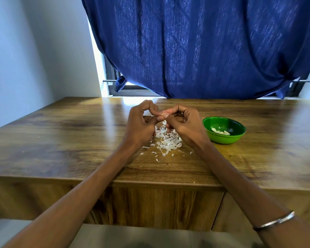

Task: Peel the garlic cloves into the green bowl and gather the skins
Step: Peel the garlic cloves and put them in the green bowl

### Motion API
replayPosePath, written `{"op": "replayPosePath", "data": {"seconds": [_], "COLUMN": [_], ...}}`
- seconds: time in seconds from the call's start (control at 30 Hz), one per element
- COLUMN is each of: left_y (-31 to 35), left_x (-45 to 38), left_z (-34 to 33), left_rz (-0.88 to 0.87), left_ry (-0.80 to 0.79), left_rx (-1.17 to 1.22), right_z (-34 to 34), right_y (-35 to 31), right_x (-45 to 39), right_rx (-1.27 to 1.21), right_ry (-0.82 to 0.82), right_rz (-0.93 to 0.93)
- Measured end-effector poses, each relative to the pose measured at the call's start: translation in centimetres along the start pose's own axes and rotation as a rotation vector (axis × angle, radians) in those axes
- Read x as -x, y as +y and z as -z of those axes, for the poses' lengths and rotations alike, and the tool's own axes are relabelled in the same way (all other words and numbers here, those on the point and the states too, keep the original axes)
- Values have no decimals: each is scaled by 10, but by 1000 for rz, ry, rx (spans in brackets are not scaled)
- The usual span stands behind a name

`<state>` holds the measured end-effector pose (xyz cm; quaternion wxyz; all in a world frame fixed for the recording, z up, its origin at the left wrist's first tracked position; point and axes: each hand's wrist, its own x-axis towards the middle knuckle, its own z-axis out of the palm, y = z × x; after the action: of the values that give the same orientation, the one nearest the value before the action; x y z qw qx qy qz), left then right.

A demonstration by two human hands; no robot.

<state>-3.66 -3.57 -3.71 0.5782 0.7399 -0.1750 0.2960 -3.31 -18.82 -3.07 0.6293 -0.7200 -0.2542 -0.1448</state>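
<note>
Both hands are raised a little above the bench, close together at the middle, with the fingers curled. The left hand and the right hand meet at their fingertips, and between them they pinch one clove. Only a small pale part of the clove shows between the thumbs, so its long axis and the way it points cannot be told. A thin piece of skin hangs just below the pinching fingers. Under the hands, on the bench, lies a loose heap of skins, white and thin, with smaller bits scattered toward the near edge of the bench. The heap is partly hidden by both hands. To the right of the right hand, near it but apart, stands the bowl, green and upright. Inside the bowl lie a few peeled cloves, pale, resting on the bottom; they lie with their long axes roughly left to right, a little slanted. The right forearm carries a thin metal bangle close to the near edge of the view. Behind the bench hangs a dark blue curtain before a window, and a pale wall is at the left.
</note>
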Motion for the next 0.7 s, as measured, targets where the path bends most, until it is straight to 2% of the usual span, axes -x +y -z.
{"op": "replayPosePath", "data": {"seconds": [0.23,0.33,0.47,0.7], "left_y": [0,5,9,9], "left_x": [3,5,6,6], "left_z": [-5,-4,-2,-1], "left_rz": [-16,30,4,5], "left_ry": [51,46,41,26], "left_rx": [-65,-32,1,27], "right_z": [-1,1,2,2], "right_y": [1,1,-1,-2], "right_x": [-3,-2,-1,-2], "right_rx": [-73,-65,-70,-147], "right_ry": [50,59,51,31], "right_rz": [-60,-48,-39,-122]}}
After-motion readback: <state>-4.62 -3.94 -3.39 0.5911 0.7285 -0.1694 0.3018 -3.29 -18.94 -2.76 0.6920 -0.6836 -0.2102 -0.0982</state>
